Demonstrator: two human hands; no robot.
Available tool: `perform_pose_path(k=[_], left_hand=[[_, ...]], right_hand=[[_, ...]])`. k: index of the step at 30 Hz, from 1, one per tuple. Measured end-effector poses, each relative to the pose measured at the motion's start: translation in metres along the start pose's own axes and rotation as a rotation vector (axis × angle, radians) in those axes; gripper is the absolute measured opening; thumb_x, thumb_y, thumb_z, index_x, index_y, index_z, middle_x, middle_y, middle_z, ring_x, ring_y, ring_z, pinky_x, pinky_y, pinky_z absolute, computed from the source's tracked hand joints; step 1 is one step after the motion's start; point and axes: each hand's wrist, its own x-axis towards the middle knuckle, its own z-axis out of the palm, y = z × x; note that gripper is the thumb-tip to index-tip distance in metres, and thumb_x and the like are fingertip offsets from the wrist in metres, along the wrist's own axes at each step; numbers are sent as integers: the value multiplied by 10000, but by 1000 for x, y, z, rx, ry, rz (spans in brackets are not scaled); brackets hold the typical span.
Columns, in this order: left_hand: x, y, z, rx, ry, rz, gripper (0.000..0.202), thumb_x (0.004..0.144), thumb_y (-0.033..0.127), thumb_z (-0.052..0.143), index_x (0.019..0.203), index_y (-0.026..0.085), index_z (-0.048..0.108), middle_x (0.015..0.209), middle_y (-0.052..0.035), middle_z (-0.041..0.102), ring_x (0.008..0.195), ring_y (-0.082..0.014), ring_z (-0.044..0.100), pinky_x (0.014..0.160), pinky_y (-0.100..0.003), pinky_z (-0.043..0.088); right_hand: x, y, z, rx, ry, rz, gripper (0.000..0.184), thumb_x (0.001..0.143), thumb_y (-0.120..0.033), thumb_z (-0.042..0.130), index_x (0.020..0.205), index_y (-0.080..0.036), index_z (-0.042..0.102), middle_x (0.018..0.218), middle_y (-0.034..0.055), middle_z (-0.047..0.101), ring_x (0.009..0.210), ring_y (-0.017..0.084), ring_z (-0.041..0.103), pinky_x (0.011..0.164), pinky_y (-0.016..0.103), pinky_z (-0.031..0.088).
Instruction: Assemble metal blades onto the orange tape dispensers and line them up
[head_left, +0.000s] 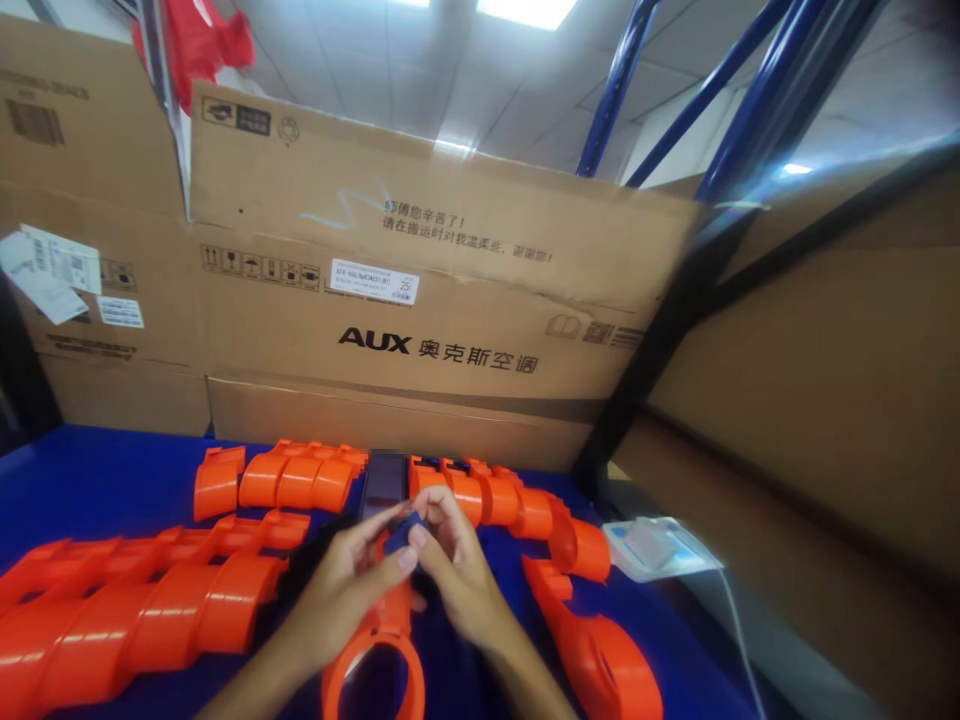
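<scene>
A small dark blue piece (403, 532) is pinched between the fingers of both hands; its exact kind cannot be made out. My left hand (358, 578) grips it from the left, thumb along its lower side. My right hand (452, 560) closes on it from the right, with the thumb pressed against it. Just beneath the hands is an orange plastic part with a ring-shaped end (336, 682), its upper portion partly covered by the fingers. Whether a hand also holds this part is hidden. A dark, box-like object (384, 482) stands right behind the fingertips.
Nested orange plastic parts (161, 615) line the left of the blue surface (161, 490). More orange parts (300, 482) stand behind, with another row (517, 505) at right. A single orange part (611, 665), a clear tray (660, 548) and cardboard (450, 300) surround the hands.
</scene>
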Motion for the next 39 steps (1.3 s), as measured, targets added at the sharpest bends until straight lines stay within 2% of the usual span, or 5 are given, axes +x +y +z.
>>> perform_pose_path(k=[14,20,23,28,39], left_hand=[[0,0,-3,14,43,12,505,791,355,787,1248,190,648,1234,-133,699,856,-279,742,686,-397,645],[3,-6,-13,-32,119,-43,511,844,403,729,1266,157,580,1056,-152,764,694,-267,760,595,-368,621],[2,-6,-15,-73,154,-68,563,833,428,732,1292,161,546,1025,-161,775,642,-270,760,565,-363,611],[0,0,-10,-115,219,-38,583,830,456,713,1307,156,562,997,-167,788,684,-290,767,527,-330,590],[0,-6,-6,-391,53,-26,504,812,364,714,1273,176,640,1171,-161,751,1104,-361,694,919,-478,557]], right_hand=[[-2,-9,-7,-130,22,-34,402,933,-469,616,1248,-246,504,938,32,611,826,186,604,756,311,495],[-3,-18,-28,-454,75,-7,216,1004,-398,489,961,-213,591,696,-25,553,636,146,540,597,255,426],[-11,-29,-42,-657,-100,34,123,897,-285,645,1009,-241,624,535,-89,433,476,120,403,471,236,286],[-22,-35,-41,-820,-271,-30,289,695,-72,685,914,-260,664,591,-65,616,523,133,496,498,239,287],[-10,-18,-49,-489,5,6,212,730,-37,515,814,-200,621,639,-42,537,551,110,466,505,205,346]])
